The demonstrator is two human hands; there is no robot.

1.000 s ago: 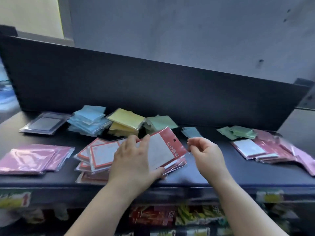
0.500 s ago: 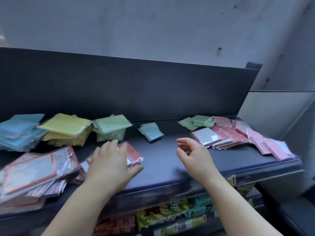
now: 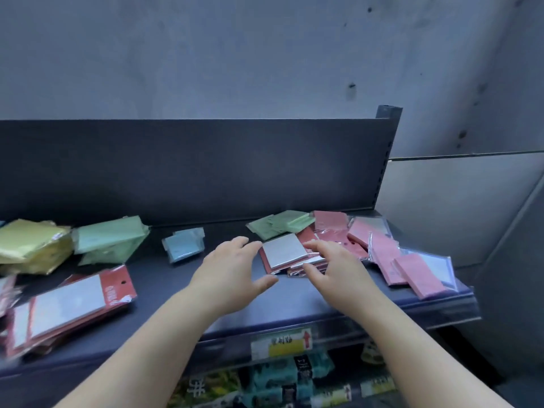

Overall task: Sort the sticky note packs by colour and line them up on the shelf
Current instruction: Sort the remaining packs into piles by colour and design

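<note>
The red-backed stack [image 3: 284, 252] sits on the shelf [image 3: 294, 301] at twelve o'clock from you, between your two hands. Judge these packs light and thin. Their clear wrappers look glossy, so they will likely slide over one another and fan out if you lift them by the top face alone. Take the stack by its opposite edges, at nine and three o'clock, and squeeze lightly so the lower packs come with it. Your left hand [image 3: 232, 272] is spread and holds nothing, with its fingertips just beside the stack's nine o'clock edge. Your right hand [image 3: 334, 269] is also spread and reaches over the three o'clock edge; you cannot tell whether it touches the wrappers yet. The pink packs [image 3: 412, 269] lie scattered at three o'clock of the stack, and the loose green packs [image 3: 282, 223] lie at twelve o'clock behind it. A blue pack [image 3: 184, 245] lies alone at nine o'clock, and the green pile [image 3: 110, 240] and yellow pile [image 3: 32, 242] are farther that way. The large red packs [image 3: 73, 304] are at eight o'clock.
</note>
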